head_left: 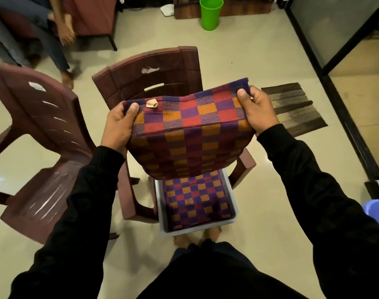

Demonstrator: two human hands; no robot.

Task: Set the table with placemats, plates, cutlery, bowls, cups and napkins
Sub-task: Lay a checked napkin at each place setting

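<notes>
Both hands, left (pixel 117 124) and right (pixel 258 111), are pinching top corners of a checkered placemat (pixel 190 134), thumbs on top, above a tray (pixel 232 199) holding more

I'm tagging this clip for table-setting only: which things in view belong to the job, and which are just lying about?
Job:
checked placemat, held up by the left hand and right hand
more checked placemats in the grey tray

Lying about:
two maroon plastic chairs
green cup on the floor
brown striped floor mat
</notes>
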